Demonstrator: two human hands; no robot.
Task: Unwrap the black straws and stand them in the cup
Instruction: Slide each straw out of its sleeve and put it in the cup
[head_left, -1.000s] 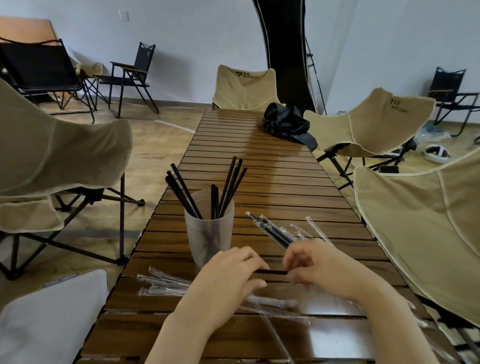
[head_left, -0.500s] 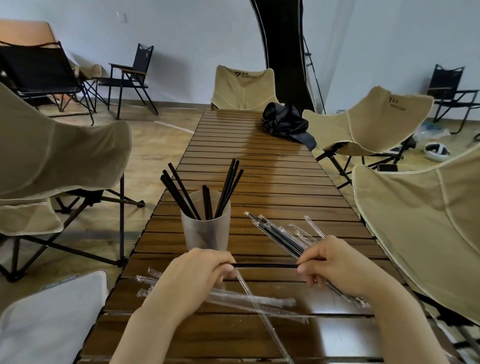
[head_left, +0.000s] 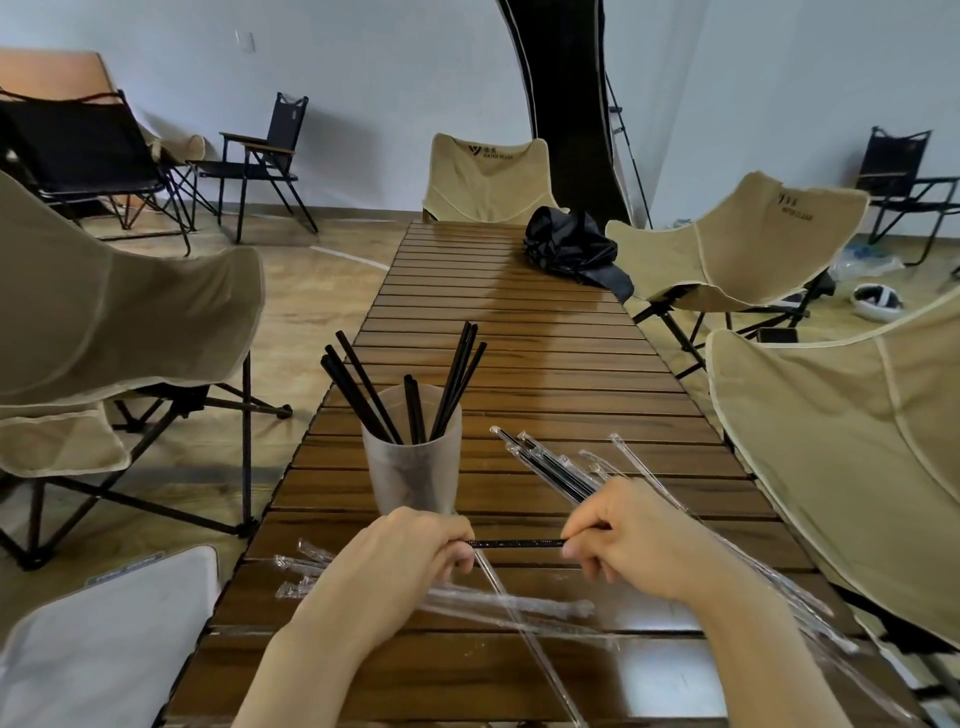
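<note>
1. The empty wrappers (head_left: 561, 607) lie flat on the near left of the desk (head_left: 519, 338). They are thin clear film, nearly weightless and slick, so I judge they would slide or lift at a touch.
2. My left hand (head_left: 400, 566) has its fingers curled in a pinch around the left end of the black straw (head_left: 517, 543). A clear wrapper (head_left: 543, 670) trails from that pinch toward the near edge of the desk.
3. The cup (head_left: 413, 467) stands upright just beyond my left hand, with unwrapped straws (head_left: 415, 395) leaning against its rim. It is light, frosted plastic and looks easy to tip, so a straw should go in gently from above.
4. The black straw lies level between my hands, raised above the desk. It is light, thin and fairly stiff, but I judge it would kink if squeezed or bent mid-length, so I hold it by the ends.
5. My right hand (head_left: 639, 540) pinches the straw's right end between thumb and fingertips.
6. The wrapped straws (head_left: 550, 467) lie fanned on the desk beyond and beneath my right hand. I would take the next one by its sealed end, where the slippery film can be gripped.
</note>
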